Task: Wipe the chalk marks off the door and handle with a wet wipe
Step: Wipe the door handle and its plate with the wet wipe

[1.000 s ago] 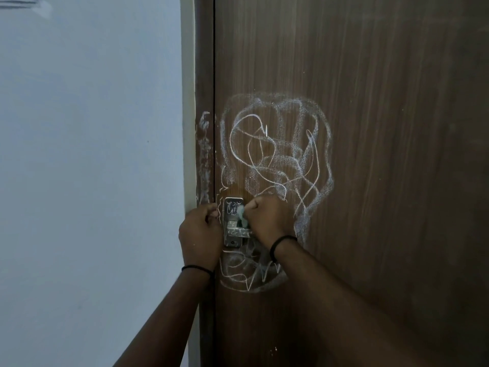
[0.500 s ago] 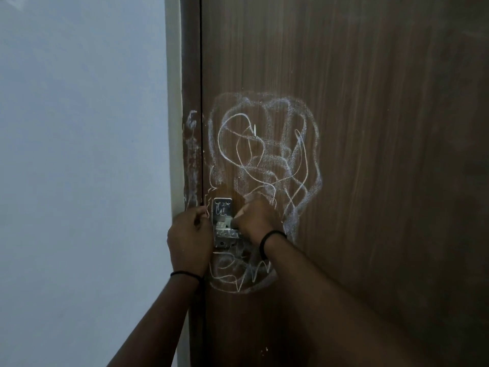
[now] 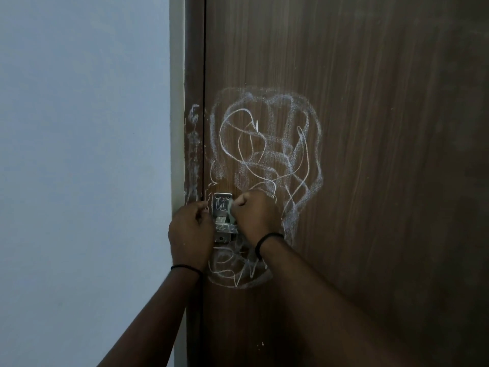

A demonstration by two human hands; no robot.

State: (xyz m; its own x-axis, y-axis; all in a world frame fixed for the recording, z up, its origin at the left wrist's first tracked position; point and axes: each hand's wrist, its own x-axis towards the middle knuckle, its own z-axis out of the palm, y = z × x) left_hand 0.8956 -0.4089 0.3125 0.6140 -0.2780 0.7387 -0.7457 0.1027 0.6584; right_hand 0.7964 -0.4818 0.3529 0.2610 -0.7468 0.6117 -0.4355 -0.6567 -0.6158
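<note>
Scrubbing the handle plate (image 3: 221,207): the wet wipe (image 3: 230,211) is clamped in the right hand (image 3: 255,214). The left hand (image 3: 191,235), curled closed, is braced beside it. Firmer passes are likely needed next; the chalk marks (image 3: 267,152) look untouched.

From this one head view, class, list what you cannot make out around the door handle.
- Wet wipe: mostly hidden inside the right hand; only a pale edge shows.
- Handle: its lever is covered by both hands.
- Left hand fingertips: curled out of view at the door edge.
- Chalk marks below the handle: partly behind the right wrist.

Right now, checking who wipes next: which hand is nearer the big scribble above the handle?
Right. The right hand touches the scribble's lower edge; the left hand sits lower, by the door edge.
</note>
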